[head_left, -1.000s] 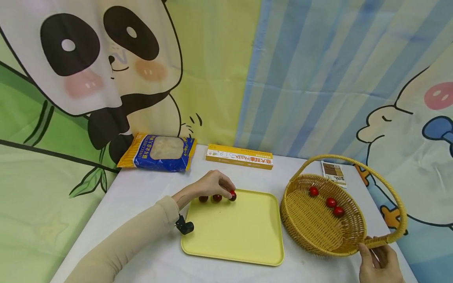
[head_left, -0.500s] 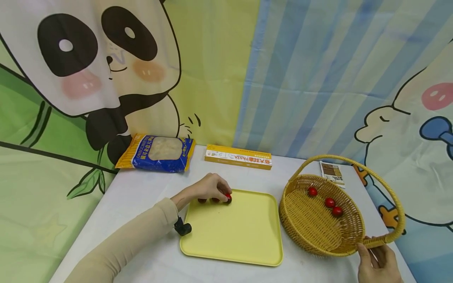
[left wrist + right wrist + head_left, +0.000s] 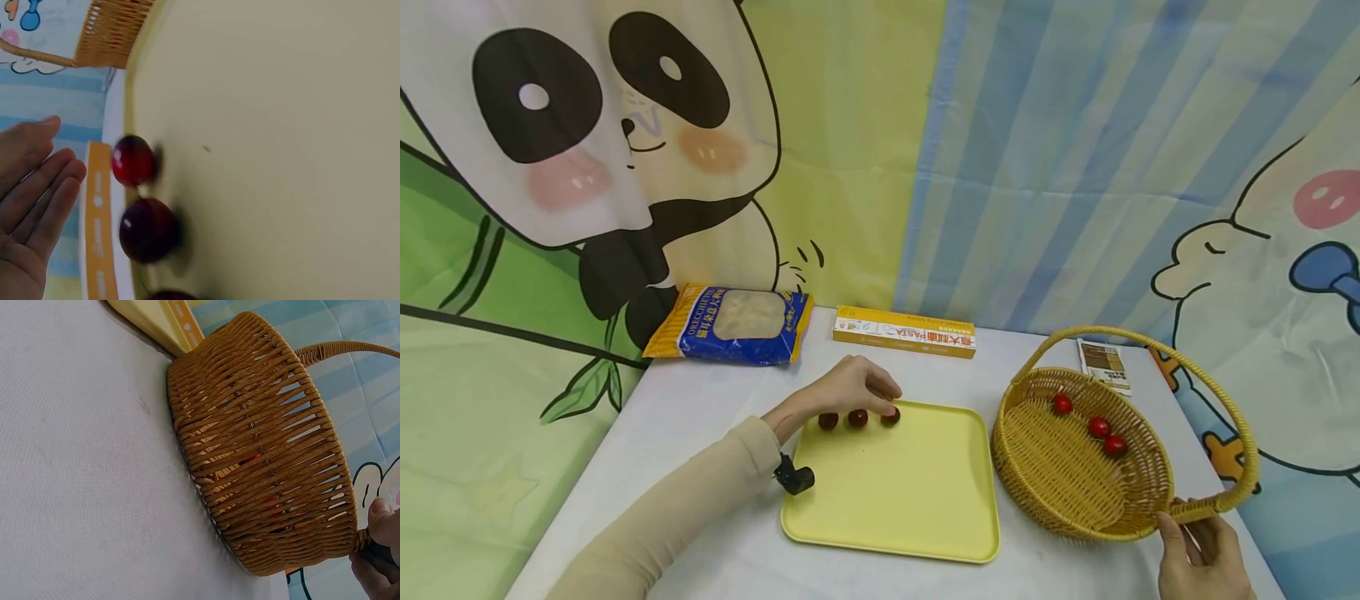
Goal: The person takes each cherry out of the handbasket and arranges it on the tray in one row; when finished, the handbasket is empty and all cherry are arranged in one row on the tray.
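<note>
My left hand [image 3: 848, 390] hovers just over the far edge of the yellow tray [image 3: 895, 492], its fingers extended and holding nothing. Below it, three dark red cherries [image 3: 857, 418] lie in a row along that edge; the rightmost cherry [image 3: 891, 419] is right under the fingertips. In the left wrist view the fingers [image 3: 53, 206] are straight, apart from the nearest cherry [image 3: 133, 160], and thin stems show. My right hand [image 3: 1206, 560] grips the wicker basket [image 3: 1026, 496] where its handle meets the rim. Inside the basket lie three red cherries [image 3: 1099, 427].
Behind the tray lie a blue and yellow pasta bag [image 3: 733, 325] and a long yellow pasta box [image 3: 904, 333]. A flat brown and white packet [image 3: 1105, 367] lies behind the basket. A cartoon-printed curtain [image 3: 1037, 167] closes off the table's back.
My left hand set the rightmost cherry down beside the other two, let go of it and lifted slightly. The right hand keeps its grip on the basket, which stays in place.
</note>
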Motion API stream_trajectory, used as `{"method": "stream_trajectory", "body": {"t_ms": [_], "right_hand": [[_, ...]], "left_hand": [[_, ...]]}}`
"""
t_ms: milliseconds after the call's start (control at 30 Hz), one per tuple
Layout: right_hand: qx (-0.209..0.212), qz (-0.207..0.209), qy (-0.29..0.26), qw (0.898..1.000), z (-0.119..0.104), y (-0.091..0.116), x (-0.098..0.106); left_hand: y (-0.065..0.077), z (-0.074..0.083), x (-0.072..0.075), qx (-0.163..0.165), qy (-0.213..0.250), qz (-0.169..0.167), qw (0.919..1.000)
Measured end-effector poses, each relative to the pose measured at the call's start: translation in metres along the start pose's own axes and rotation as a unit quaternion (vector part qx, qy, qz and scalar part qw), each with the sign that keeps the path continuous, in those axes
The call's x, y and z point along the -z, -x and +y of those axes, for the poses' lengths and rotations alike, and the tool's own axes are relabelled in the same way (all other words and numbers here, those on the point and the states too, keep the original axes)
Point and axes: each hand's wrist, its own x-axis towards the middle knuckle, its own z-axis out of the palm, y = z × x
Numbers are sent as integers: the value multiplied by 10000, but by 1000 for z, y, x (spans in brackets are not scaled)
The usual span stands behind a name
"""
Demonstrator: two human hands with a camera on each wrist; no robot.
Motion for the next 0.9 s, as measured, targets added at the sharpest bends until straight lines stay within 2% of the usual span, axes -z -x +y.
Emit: {"method": "stream_trajectory", "body": {"t_ms": [267,400,667,900], "right_hand": [[-96,-102,150,9998,-1,1,2],[-243,-148,233,9993,-4,-1,2],[-382,-252,282,9986,-7,-5,-1],[-464,-187,295,9983,-4,-2,2]], "left_hand": [[-21,29,-19,-409,704,-14,9967],[-34,44,-33,-466,971,-22,9942],[-63,76,-69,-363,1522,167,9875],[-92,109,-113,41,2067,352,9778]]}}
